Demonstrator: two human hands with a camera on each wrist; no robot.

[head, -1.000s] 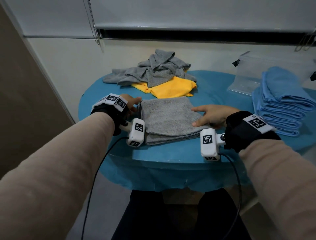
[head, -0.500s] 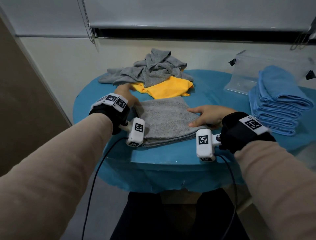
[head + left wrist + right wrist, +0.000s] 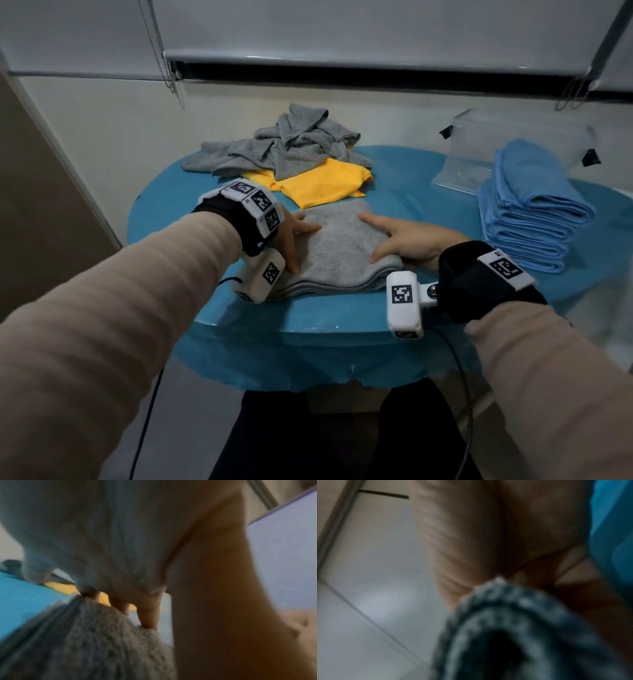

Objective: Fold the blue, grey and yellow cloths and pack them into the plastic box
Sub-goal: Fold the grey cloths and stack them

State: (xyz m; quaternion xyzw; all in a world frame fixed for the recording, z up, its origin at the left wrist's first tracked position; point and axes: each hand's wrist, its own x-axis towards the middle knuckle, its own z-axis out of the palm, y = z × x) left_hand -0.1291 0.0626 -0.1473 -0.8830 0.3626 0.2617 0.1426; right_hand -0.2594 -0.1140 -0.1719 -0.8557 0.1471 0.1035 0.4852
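From the head view, a round table [image 3: 239, 322] under a blue cover stands against a pale wall below a roller blind [image 3: 342, 31]. A folded grey cloth [image 3: 339, 253] lies near the front edge; the left hand [image 3: 291, 236] and right hand [image 3: 407, 240] press it with straight fingers. Behind lie crumpled grey cloths [image 3: 294, 144] over a yellow cloth [image 3: 322, 181]; to the right, stacked blue cloths [image 3: 527, 209] beside the clear plastic box [image 3: 479, 150].

The left wrist view shows fingertips [image 3: 149, 615] on nubbly terry.

The right wrist view is blurred: looped cloth layers [image 3: 513, 615] under the palm.

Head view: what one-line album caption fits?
Both hands flat on a folded grey cloth beside stacked blue cloths.
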